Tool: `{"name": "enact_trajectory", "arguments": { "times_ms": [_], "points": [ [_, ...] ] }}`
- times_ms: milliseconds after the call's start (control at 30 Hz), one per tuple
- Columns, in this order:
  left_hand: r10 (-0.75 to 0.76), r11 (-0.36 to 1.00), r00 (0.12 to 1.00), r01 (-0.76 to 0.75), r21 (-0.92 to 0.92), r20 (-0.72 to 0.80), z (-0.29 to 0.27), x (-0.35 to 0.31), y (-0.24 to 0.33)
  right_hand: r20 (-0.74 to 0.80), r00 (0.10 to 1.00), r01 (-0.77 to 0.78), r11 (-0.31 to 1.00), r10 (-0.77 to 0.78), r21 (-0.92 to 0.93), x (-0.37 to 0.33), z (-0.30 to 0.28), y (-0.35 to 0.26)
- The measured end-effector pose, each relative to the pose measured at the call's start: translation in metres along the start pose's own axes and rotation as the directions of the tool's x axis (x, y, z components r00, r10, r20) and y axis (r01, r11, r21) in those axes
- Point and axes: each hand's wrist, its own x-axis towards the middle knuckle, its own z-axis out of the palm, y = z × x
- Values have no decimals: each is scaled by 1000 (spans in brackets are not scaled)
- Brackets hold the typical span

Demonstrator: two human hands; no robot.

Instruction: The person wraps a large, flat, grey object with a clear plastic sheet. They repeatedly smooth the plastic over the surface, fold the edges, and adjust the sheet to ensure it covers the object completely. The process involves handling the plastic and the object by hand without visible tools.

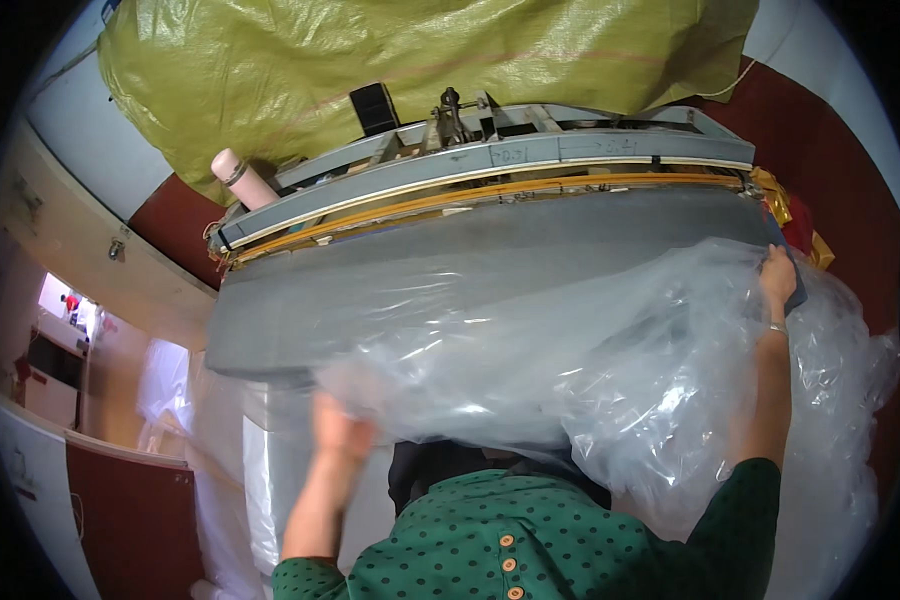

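Observation:
A large clear plastic sheet [650, 370] lies crumpled over the front and right of a long grey work surface [370, 310], and hangs down on the right. At the right end of that surface, my right hand [778, 275] is closed on the sheet's edge, close to a dark blue corner. My left hand [342, 425] is at the near left edge, by the sheet's left part. Motion smears its fingers, and film partly covers them.
Behind the surface runs a grey metal frame [510, 152] with orange strips along it. A pink bottle [242, 178] and a black flat object [374, 108] stand at the frame. Yellow-green woven sheeting [420, 55] lies beyond. A doorway opens at left.

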Motion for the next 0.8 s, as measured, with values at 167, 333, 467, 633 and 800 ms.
{"name": "enact_trajectory", "arguments": {
  "times_ms": [167,333,467,633,800],
  "points": [
    [822,518,560,-810,273,101,-118,54,144,65,990,123,990,-128,69,-1,-3,-16],
    [664,737,747,-663,134,44,-139,69,110,27,994,105,994,-105,24,0,0,-13],
    [29,996,986,-14,90,-163,-129,34,13,41,996,77,997,-78,30,3,6,-8],
    [711,644,677,-521,561,-188,-179,93,95,44,996,82,997,-81,-8,2,0,-4],
    [954,34,273,-506,862,122,-163,119,241,67,991,112,992,-116,58,1,3,-15]
  ]
}}
